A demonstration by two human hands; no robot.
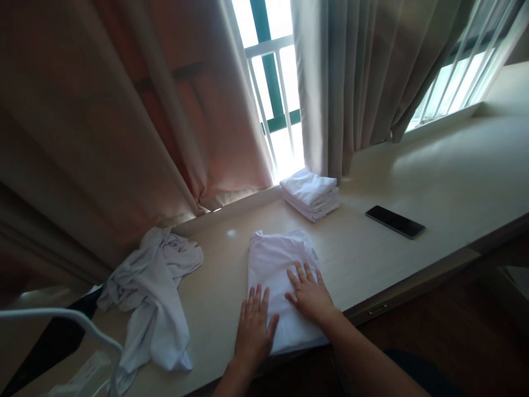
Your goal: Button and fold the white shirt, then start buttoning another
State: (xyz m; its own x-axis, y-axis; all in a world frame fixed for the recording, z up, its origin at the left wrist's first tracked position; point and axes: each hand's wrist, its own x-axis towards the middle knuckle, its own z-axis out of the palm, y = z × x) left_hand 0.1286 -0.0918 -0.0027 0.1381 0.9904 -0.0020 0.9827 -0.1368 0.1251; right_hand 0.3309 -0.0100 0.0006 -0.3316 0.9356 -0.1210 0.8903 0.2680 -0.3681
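Observation:
A white cloth point(276, 253), folded into a long rectangle, lies flat near the front edge of the desk; whether it is a garment I cannot tell. On its left edge rests my left hand point(254, 328), fingers stretched out and thumb apart. My right hand point(309, 292) lies flat on the cloth's right side with its fingers spread. Neither hand grips anything. Behind the cloth sits a stack of folded white cloths point(309, 193). To the left a crumpled white cloth point(159, 298) lies in a loose heap.
A black phone point(394, 221) lies on the desk point(450, 182) at the right. Curtains point(330, 82) hang along the back, with a barred window point(275, 82) between them. A white cable point(61, 314) and a power strip point(86, 375) are at the lower left.

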